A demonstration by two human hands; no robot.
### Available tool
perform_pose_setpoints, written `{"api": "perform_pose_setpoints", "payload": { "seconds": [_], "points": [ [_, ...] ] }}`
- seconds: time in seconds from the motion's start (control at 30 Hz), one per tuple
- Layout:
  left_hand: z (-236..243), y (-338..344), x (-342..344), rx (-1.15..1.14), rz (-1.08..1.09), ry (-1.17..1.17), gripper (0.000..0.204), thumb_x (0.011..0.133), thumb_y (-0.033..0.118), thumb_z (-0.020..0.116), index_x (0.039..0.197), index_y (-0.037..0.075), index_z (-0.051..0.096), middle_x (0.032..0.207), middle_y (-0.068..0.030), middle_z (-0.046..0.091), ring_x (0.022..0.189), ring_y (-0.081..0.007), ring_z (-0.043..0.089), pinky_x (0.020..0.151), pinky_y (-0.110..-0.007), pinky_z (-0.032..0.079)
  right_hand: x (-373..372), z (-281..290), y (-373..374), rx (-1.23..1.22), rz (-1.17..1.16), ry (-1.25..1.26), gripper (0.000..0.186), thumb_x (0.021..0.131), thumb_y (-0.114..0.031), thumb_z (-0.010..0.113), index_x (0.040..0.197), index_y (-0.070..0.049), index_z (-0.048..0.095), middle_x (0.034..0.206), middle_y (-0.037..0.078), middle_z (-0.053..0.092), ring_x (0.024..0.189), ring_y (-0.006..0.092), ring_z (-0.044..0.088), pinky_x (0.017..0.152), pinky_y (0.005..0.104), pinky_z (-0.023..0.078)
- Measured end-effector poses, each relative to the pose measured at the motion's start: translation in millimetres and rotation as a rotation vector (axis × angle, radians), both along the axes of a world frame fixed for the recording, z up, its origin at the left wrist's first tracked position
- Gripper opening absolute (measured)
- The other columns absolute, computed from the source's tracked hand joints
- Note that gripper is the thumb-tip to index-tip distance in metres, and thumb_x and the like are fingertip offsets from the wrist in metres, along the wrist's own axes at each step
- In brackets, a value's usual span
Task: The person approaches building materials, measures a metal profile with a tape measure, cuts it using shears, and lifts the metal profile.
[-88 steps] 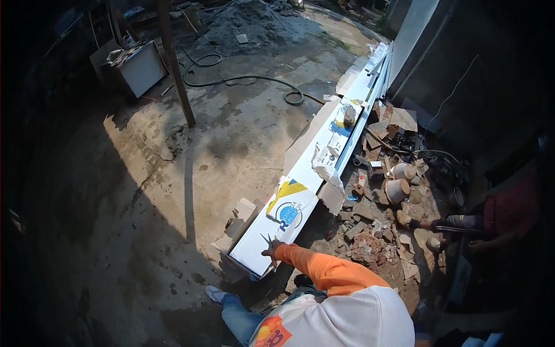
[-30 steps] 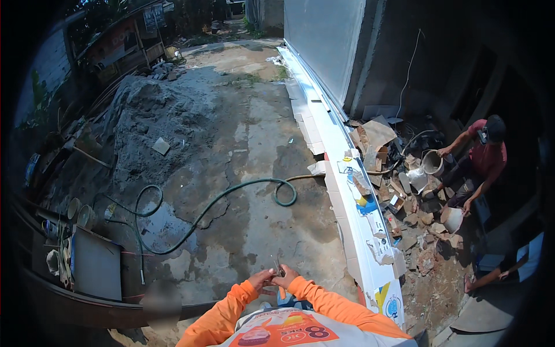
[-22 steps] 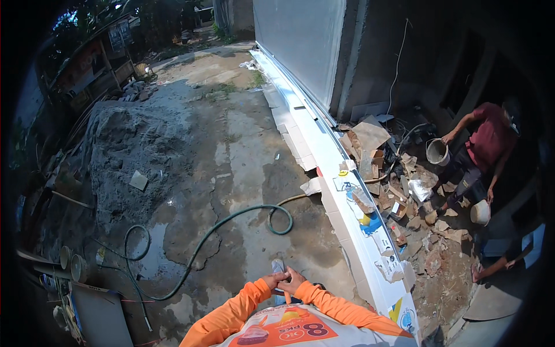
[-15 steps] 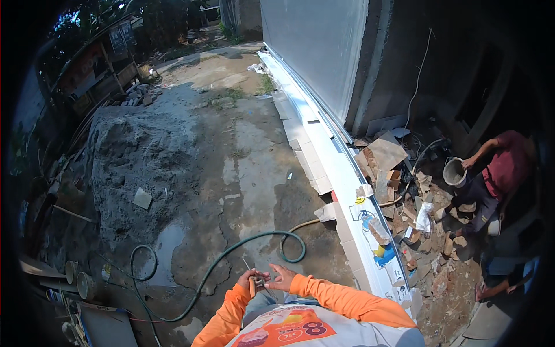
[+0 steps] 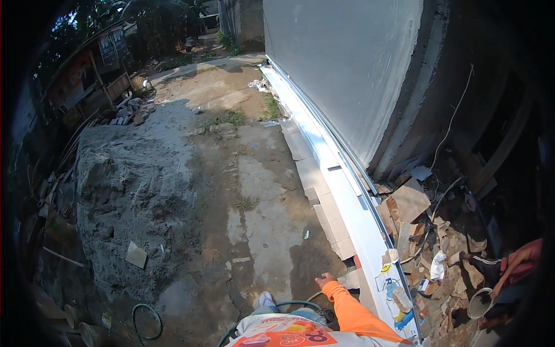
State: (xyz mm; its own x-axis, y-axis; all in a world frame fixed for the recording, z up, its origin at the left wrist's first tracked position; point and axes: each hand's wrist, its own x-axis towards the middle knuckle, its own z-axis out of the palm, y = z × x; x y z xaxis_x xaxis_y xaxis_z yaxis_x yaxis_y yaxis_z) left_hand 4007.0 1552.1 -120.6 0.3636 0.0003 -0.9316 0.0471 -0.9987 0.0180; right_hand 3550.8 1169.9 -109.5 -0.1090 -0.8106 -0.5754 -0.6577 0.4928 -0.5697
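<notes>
My right hand (image 5: 325,280), at the end of an orange sleeve, hangs beside a torn cardboard wrapping (image 5: 335,231) along a long stack of white panels (image 5: 364,225). Its fingers are slightly apart, with nothing visible in them. My left hand is out of sight. A green hose (image 5: 151,324) crosses the concrete below, near my shod foot (image 5: 266,299). Blue and yellow printed scraps lie on the near end of the stack.
A sand heap (image 5: 127,202) lies at left, a plastered wall (image 5: 335,69) stands right of the panels, and rubble (image 5: 404,208) lies beside it. At lower right another person (image 5: 520,260) holds a bucket (image 5: 481,303). A wooden stall (image 5: 87,87) stands far left.
My view has moved forward along the panels. My hands have separated; the left, earlier holding a slim tool, has left view. The other person now appears lower right.
</notes>
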Motion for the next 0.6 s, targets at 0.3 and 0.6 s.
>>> {"api": "perform_pose_setpoints", "payload": {
  "seconds": [0.3, 0.6],
  "points": [
    [-15.3, -478.7, 119.7, -0.286, -0.1, -0.132, 0.028, 0.079, 0.029, 0.051, 0.087, 0.002, 0.058, 0.073, -0.0137, 0.061, 0.062, -0.0272, 0.057, 0.056, -0.039, 0.044, -31.9, -1.8, -91.2, 0.704, 0.533, 0.417, 0.043, 0.076, -0.03, 0.059, 0.115, -0.012, 0.058, 0.127, 0.016, 0.049, 0.117, 0.0287, 0.049, 0.094, 0.0423, 0.041],
    [15.1, -854.5, 127.8, -0.666, -0.064, -0.183, 0.022, 0.074, 0.023, 0.054, 0.077, 0.002, 0.058, 0.065, -0.0114, 0.059, 0.055, -0.0232, 0.057, 0.05, -0.035, 0.046, 40.5, -35.6, -472.0, 0.502, 0.108, 0.388, 0.042, 0.082, -0.039, 0.05, 0.107, -0.007, 0.06, 0.112, 0.021, 0.057, 0.108, 0.0337, 0.054, 0.092, 0.0426, 0.041]
  ]
}}
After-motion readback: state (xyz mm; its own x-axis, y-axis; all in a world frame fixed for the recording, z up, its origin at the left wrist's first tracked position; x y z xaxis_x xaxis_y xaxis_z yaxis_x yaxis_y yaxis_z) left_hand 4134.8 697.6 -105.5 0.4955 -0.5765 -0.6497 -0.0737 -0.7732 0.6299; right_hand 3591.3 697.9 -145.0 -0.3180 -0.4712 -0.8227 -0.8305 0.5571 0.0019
